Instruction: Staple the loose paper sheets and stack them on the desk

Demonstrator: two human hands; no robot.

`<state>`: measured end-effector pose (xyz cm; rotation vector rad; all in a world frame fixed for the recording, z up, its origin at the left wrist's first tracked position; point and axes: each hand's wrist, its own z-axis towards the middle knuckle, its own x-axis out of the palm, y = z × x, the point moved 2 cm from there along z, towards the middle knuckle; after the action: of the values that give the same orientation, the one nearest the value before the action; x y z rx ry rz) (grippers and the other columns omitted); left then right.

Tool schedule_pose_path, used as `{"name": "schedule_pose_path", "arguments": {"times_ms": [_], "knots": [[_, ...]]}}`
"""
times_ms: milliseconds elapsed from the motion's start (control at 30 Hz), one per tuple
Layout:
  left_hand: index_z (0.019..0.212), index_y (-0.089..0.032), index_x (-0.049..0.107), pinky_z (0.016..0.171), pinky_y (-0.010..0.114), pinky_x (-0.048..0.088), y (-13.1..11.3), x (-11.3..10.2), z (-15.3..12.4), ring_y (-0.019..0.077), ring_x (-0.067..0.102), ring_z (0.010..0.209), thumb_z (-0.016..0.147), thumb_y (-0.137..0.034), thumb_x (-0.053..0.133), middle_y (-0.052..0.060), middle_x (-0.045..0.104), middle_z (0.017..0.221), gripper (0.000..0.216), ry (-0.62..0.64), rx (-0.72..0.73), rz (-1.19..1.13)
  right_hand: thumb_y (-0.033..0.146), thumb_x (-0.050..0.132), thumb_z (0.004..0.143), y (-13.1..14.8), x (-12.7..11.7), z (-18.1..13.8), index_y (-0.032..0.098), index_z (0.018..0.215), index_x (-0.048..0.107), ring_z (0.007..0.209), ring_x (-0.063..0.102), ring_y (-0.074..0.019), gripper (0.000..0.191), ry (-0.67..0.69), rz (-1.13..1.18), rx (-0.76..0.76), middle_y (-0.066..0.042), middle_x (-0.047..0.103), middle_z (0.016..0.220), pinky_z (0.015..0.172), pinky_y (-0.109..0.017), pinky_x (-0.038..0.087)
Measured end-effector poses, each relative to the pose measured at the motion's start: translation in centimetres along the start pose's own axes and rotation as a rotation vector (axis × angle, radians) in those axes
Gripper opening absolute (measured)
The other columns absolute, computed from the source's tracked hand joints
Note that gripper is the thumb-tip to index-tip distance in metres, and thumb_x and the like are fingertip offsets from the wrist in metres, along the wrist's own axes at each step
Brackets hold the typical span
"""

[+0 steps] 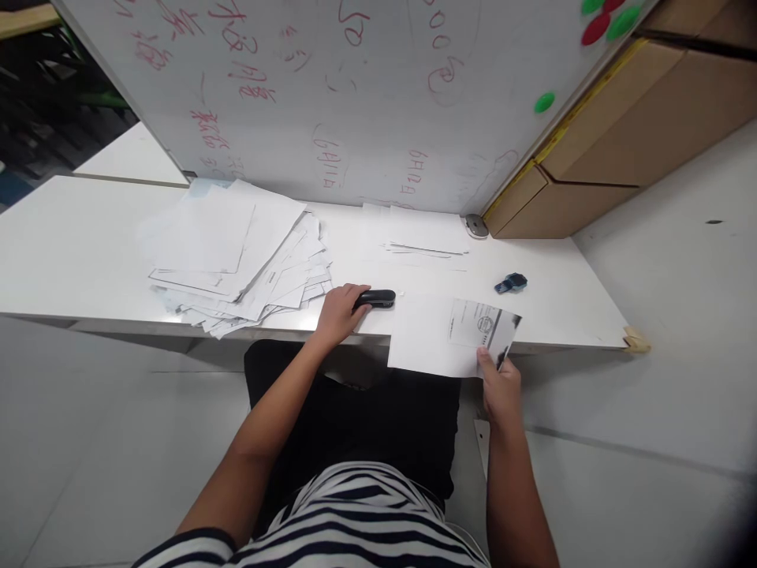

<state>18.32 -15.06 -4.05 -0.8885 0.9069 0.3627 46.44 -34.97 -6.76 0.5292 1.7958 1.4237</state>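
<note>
My left hand (341, 315) is closed around the rear end of a black stapler (378, 298), which lies on the white table. Its front end points right, towards a sheet of paper (423, 335) close by. My right hand (501, 388) pinches that paper at its lower right corner, thumb on top. The sheet bears a printed block with a round stamp-like mark and a dark strip along its right side. It hangs partly over the table's front edge. Whether it is one sheet or several together I cannot tell.
A large untidy pile of papers (236, 252) covers the table (76, 260) left of centre. Behind the stapler lie more sheets (429, 229), beside a grey computer mouse (476, 226). A dark wristwatch (511, 283) rests at right. A whiteboard (378, 102) and cardboard boxes (627, 118) stand behind.
</note>
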Motion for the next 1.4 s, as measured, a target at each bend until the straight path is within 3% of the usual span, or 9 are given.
{"name": "schedule_pose_path", "arguments": {"times_ms": [267,400,533,633,733,833,933,1100,1400], "knots": [[0.123,-0.023,0.054,0.089,0.037,0.042,0.0,0.1,0.2,0.0225,0.058,0.101,0.089,-0.031,0.057,0.005,0.063,0.111,0.035,-0.001,-0.002,0.006,0.04,0.067,0.076,6.9,3.6,12.4,0.014,0.105,0.07,0.096,0.066,-0.0228,0.04,0.068,-0.078,-0.133,-0.008,0.072,0.1,0.091,-0.037,0.049],[0.124,-0.023,0.054,0.09,0.038,0.042,-0.2,0.1,0.2,0.0229,0.057,0.101,0.089,-0.031,0.056,0.006,0.063,0.111,0.035,0.008,-0.01,0.026,0.026,0.066,0.077,10.1,8.1,20.1,0.013,0.103,0.068,0.078,0.065,-0.0153,0.029,0.105,-0.021,-0.126,-0.005,0.07,0.089,0.08,-0.031,0.052],[0.125,-0.023,0.052,0.089,0.038,0.042,-0.4,0.1,0.2,0.023,0.057,0.102,0.091,-0.032,0.054,0.006,0.062,0.112,0.035,0.0,-0.035,0.032,0.017,0.063,0.077,12.0,12.9,23.8,0.009,0.105,0.064,0.072,0.061,-0.0142,0.029,0.15,-0.171,-0.068,-0.008,0.068,0.089,0.07,-0.031,0.052],[0.125,-0.023,0.052,0.089,0.038,0.042,-0.4,0.1,0.3,0.0228,0.057,0.101,0.091,-0.032,0.054,0.006,0.061,0.111,0.035,-0.005,-0.04,0.028,0.013,0.065,0.074,12.8,14.4,23.8,0.004,0.121,0.056,0.099,0.059,-0.0245,0.049,0.074,-0.288,-0.121,-0.021,0.062,0.112,0.087,-0.042,0.046],[0.124,-0.022,0.051,0.089,0.037,0.042,-0.3,0.2,0.4,0.0225,0.056,0.1,0.091,-0.031,0.054,0.007,0.061,0.11,0.034,-0.012,-0.039,0.021,0.02,0.063,0.079,13.0,14.5,22.0,0.006,0.144,0.032,0.132,0.034,-0.0332,0.073,-0.078,-0.48,-0.404,-0.027,0.033,0.145,0.105,-0.05,0.027],[0.125,-0.022,0.051,0.089,0.038,0.042,-0.2,0.3,0.4,0.0226,0.056,0.101,0.092,-0.03,0.053,0.007,0.06,0.111,0.034,-0.011,-0.039,0.008,0.027,0.055,0.085,11.9,14.7,19.0,0.01,0.144,0.034,0.139,0.021,-0.0352,0.065,-0.057,-0.75,-0.693,-0.024,0.021,0.153,0.107,-0.054,0.021],[0.125,-0.024,0.051,0.09,0.039,0.042,-0.2,0.3,0.4,0.0231,0.056,0.102,0.091,-0.03,0.053,0.007,0.06,0.112,0.035,-0.006,-0.043,0.001,0.034,0.048,0.089,9.6,15.1,16.3,0.013,0.14,0.04,0.142,0.014,-0.0347,0.056,0.077,-0.908,-0.777,-0.02,0.018,0.155,0.109,-0.057,0.018],[0.126,-0.023,0.05,0.091,0.039,0.042,-0.2,0.4,0.4,0.0232,0.055,0.103,0.092,-0.031,0.052,0.007,0.059,0.112,0.035,-0.012,-0.044,0.002,0.045,0.03,0.096,6.8,15.6,14.2,0.021,0.143,0.04,0.145,0.011,-0.0321,0.054,0.234,-0.989,-0.722,-0.014,0.017,0.158,0.11,-0.06,0.014],[0.127,-0.021,0.049,0.09,0.038,0.042,-0.1,0.6,0.4,0.0239,0.055,0.102,0.092,-0.03,0.052,0.008,0.059,0.112,0.036,-0.021,-0.039,0.034,0.055,0.017,0.096,6.7,15.8,14.6,0.022,0.149,0.031,0.146,0.011,-0.0307,0.064,0.327,-0.982,-0.544,-0.014,0.017,0.159,0.112,-0.06,0.009]]}}
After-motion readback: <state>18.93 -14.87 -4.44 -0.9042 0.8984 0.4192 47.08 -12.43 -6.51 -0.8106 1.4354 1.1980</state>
